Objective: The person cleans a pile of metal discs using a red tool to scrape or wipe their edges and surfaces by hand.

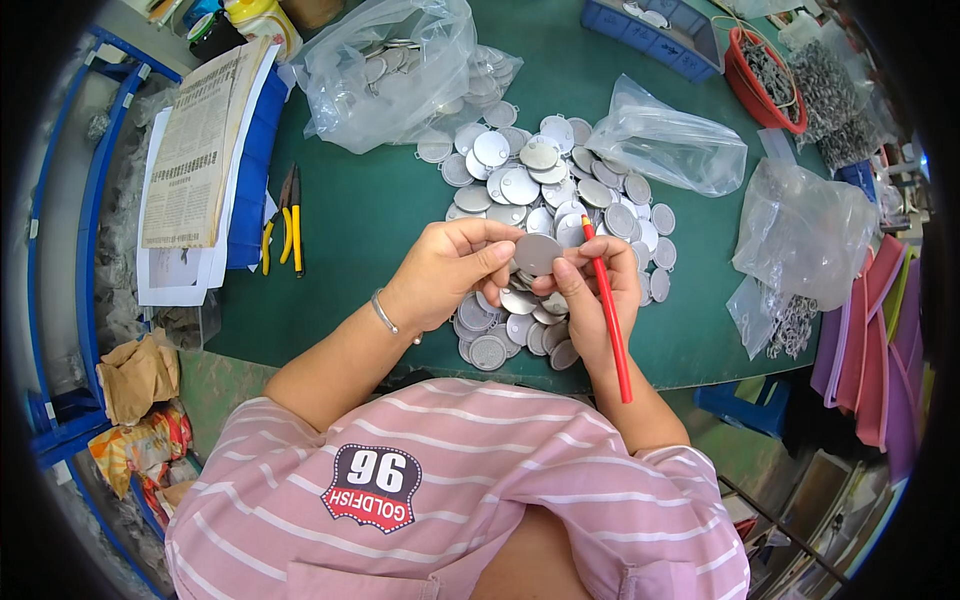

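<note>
A round grey metal disc (537,255) is held up over a heap of similar silver discs (520,187), several of which show small lugs at the rim. My left hand (452,268) pinches the disc's left edge between thumb and fingers, and a metal bangle circles that wrist. At its right edge, the thumb and fingertips of my right hand (603,292) are closed on the same disc. A red pencil (611,330) also rests in my right hand, its pale tip pointing away from me and its long end slanting toward my forearm.
Clear plastic bags (672,140) lie beyond and right of the heap, one bag (385,80) holding more discs. Yellow-handled pliers (290,225) lie left, beside newspaper (200,150) on a blue bin. A red basket (765,80) and blue tray (655,38) stand far right on the green table (340,225).
</note>
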A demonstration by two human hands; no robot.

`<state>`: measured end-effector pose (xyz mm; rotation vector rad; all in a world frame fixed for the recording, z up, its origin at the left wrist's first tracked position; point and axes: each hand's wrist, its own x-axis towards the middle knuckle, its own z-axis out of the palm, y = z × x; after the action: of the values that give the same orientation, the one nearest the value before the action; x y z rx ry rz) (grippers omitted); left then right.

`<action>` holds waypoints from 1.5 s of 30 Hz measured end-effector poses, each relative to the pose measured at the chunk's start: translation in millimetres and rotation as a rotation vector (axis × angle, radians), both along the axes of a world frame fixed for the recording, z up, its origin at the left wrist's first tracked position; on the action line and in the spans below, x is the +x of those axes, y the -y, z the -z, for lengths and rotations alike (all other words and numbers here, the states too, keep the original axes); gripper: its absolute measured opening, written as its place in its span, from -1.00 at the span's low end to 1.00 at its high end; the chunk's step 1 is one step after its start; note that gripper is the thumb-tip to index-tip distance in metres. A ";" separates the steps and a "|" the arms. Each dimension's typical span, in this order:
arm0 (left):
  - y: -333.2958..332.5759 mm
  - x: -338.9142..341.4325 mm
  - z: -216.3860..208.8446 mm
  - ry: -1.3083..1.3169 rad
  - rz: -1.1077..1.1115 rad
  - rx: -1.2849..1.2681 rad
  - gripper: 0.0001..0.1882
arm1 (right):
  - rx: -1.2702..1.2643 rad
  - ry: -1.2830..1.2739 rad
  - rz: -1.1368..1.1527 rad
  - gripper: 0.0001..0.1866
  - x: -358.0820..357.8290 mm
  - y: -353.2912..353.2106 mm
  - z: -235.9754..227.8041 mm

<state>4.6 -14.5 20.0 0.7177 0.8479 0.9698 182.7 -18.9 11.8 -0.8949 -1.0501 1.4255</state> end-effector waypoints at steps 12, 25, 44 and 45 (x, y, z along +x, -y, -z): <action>-10.6 -12.4 -20.5 -0.288 -0.247 0.287 -0.89 | -0.077 -0.127 -0.051 -0.85 1.7 -3.1 -3.1; -35.0 -40.0 5.1 -1.392 -0.047 0.627 -0.68 | -0.101 -0.096 -0.044 -0.90 3.1 -2.9 -3.9; -0.1 -4.1 0.4 -0.129 -0.186 0.016 -0.75 | -0.145 0.053 -0.054 -0.84 -10.4 -2.7 -12.9; 3.0 1.1 -0.1 -0.074 -0.168 -0.014 -0.78 | -0.097 0.053 -0.044 -0.83 -11.1 -3.3 -9.3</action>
<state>5.7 -17.5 20.1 0.6813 0.9907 1.0909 171.6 -15.6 21.1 -0.9892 -1.0524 1.5073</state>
